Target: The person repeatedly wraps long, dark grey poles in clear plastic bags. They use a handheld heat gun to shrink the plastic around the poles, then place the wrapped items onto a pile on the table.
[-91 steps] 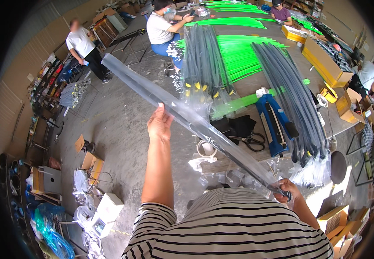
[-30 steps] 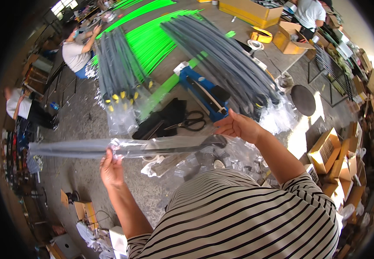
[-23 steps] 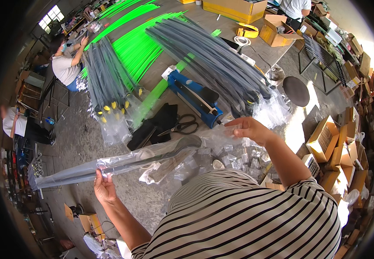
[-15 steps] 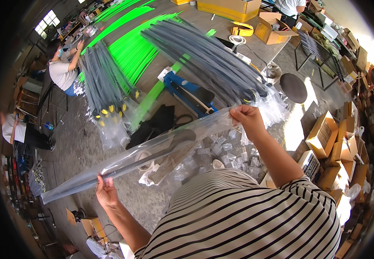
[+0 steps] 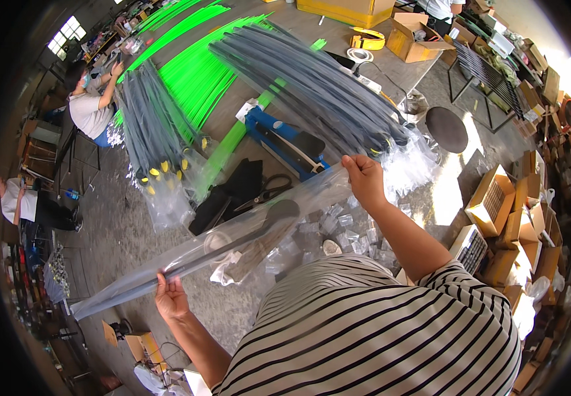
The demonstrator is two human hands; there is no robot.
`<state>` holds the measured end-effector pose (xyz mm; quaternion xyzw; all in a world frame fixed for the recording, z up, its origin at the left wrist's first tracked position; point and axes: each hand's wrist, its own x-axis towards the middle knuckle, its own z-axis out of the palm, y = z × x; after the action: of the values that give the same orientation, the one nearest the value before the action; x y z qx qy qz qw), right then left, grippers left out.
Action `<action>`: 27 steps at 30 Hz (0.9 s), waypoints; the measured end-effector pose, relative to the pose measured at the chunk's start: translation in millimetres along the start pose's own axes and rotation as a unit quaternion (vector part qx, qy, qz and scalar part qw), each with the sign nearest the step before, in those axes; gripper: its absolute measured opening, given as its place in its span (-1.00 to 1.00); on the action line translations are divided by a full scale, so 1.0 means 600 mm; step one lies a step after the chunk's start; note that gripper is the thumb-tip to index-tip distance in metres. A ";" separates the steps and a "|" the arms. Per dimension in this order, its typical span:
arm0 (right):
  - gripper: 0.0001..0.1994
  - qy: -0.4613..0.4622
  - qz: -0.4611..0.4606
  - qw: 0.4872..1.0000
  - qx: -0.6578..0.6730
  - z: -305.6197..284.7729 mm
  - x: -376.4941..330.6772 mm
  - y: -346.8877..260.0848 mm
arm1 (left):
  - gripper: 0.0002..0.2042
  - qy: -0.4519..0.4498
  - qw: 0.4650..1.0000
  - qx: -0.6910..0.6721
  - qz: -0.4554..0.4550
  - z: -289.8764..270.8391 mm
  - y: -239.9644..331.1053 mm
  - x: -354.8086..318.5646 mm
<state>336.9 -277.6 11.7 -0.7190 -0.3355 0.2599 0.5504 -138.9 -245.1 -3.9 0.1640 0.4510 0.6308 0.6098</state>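
"Sleeve of clear plastic (image 5: 193, 254), head view: where from the blue tool (image 5: 264, 129)?"
"Its near side, long axis slanting from well left up toward the tool's near end."
"Each grip?"
"Right hand (image 5: 364, 178), nearer the tool, pinches the sleeve's upper end; left hand (image 5: 172, 298) pinches lower."

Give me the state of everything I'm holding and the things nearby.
Long clear plastic sleeve, stretched slantwise.
Long dark strip, inside the sleeve.
Left hand, pinching the sleeve.
Right hand, gripping the sleeve's end.
Black-handled scissors, partly hidden, blades unclear.
Thin bright-green strips, fanned out.
Small brown cardboard box, top open.
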 end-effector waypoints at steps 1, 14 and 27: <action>-0.77 0.004 -0.029 0.999 -0.032 0.001 0.009 0.011 | -0.80 0.005 1.000 -0.001 -0.004 -0.003 -0.005 0.000; -0.77 -0.045 -0.145 0.979 -0.137 0.052 0.180 0.091 | -0.81 0.147 0.986 -0.062 -0.042 0.035 -0.147 0.005; -0.70 -0.079 -0.116 0.976 -0.166 0.104 0.263 0.104 | -0.84 0.166 0.983 -0.081 -0.019 0.071 -0.194 0.007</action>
<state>403.9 -128.2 -65.5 -0.7338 -0.4972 0.1912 0.4216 -35.2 -243.0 -71.9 -0.0016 0.4962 0.6723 0.5494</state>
